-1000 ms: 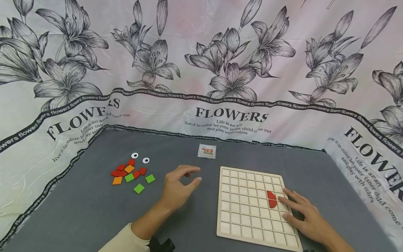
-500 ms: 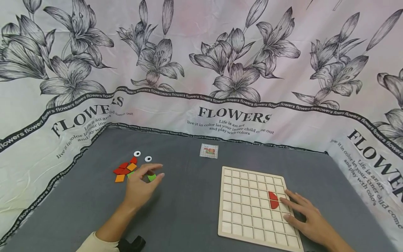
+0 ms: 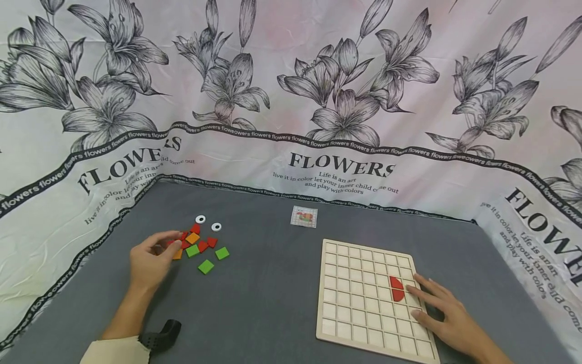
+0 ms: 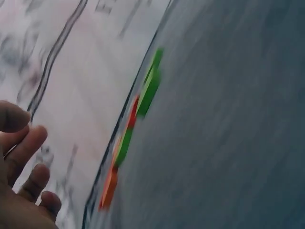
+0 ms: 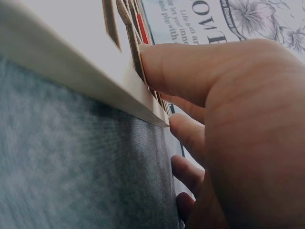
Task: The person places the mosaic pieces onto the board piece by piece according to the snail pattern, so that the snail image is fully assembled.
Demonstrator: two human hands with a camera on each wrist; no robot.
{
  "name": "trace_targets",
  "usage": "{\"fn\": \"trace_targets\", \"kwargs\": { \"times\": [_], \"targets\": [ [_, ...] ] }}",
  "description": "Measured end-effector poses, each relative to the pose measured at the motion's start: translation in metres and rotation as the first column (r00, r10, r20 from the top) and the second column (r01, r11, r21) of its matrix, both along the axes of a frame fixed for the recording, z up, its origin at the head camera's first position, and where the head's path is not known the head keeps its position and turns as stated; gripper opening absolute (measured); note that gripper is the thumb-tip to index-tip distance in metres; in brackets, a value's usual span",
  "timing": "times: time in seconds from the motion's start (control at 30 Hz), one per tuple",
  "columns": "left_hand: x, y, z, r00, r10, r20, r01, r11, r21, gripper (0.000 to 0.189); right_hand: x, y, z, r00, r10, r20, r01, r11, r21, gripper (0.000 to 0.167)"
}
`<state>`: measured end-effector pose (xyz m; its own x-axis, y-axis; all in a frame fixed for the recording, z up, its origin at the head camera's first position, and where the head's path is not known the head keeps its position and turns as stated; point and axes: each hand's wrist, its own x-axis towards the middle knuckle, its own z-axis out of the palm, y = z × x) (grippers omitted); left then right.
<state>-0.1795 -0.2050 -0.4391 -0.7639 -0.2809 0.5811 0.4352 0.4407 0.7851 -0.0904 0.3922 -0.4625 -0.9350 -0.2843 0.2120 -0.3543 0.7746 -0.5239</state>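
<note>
My left hand [image 3: 167, 242] hovers at the left side of a small pile of red, orange and green tiles [image 3: 196, 243], fingers loosely curled and touching its nearest tiles; nothing is gripped. In the left wrist view the fingers [image 4: 26, 152] are spread and empty, with green tiles [image 4: 149, 88] and an orange tile [image 4: 108, 188] lying blurred ahead. My right hand [image 3: 432, 303] lies flat on the right edge of the wooden grid board [image 3: 359, 303], fingers straight, beside two red curved pieces [image 3: 396, 289] set in the grid. The right wrist view shows fingers [image 5: 190, 71] pressing on the board's rim [image 5: 71, 62].
Two white ring pieces [image 3: 208, 223] lie just behind the pile. A small pattern card [image 3: 304, 216] sits at the back of the grey table [image 3: 273, 293]. A flower-printed cloth [image 3: 291, 101] walls in the table at the back and both sides.
My left hand has swung left from beside the board to the tile pile. The right hand has stayed on the board.
</note>
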Motion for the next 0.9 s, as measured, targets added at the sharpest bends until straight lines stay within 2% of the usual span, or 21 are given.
{"fn": "trace_targets", "kwargs": {
  "times": [0.1,0.17,0.3,0.43,0.53,0.63,0.9],
  "targets": [
    [-0.005,-0.021,-0.015,0.997,0.030,0.072,-0.030,0.999,0.011,0.017,-0.001,0.000,0.000,1.000,0.002,-0.005,-0.002,1.000,0.003,0.048],
    [-0.005,-0.029,-0.020,0.991,0.039,0.131,-0.039,0.999,-0.002,0.016,-0.001,0.000,0.000,1.000,0.004,-0.011,-0.004,1.000,0.006,0.048],
    [-0.004,-0.038,-0.025,0.969,0.074,0.236,-0.049,0.993,-0.111,0.015,-0.001,0.000,-0.001,1.000,0.009,-0.019,-0.008,1.000,0.006,0.048],
    [-0.004,-0.041,-0.025,0.944,0.127,0.306,-0.041,0.962,-0.271,0.018,-0.001,-0.001,-0.001,1.000,0.011,-0.019,-0.011,1.000,0.004,0.048],
    [-0.005,-0.041,-0.024,0.931,0.124,0.342,-0.007,0.946,-0.324,0.021,-0.001,-0.001,-0.001,1.000,0.009,-0.016,-0.009,1.000,0.001,0.049],
    [-0.005,-0.040,-0.023,0.923,0.107,0.369,0.021,0.945,-0.327,0.024,-0.002,-0.001,-0.001,1.000,0.011,-0.015,-0.011,1.000,-0.003,0.049],
    [-0.003,-0.042,-0.023,0.918,0.088,0.387,0.058,0.935,-0.349,0.028,-0.001,-0.001,-0.001,1.000,0.015,-0.016,-0.015,1.000,-0.011,0.049]
  ]
}}
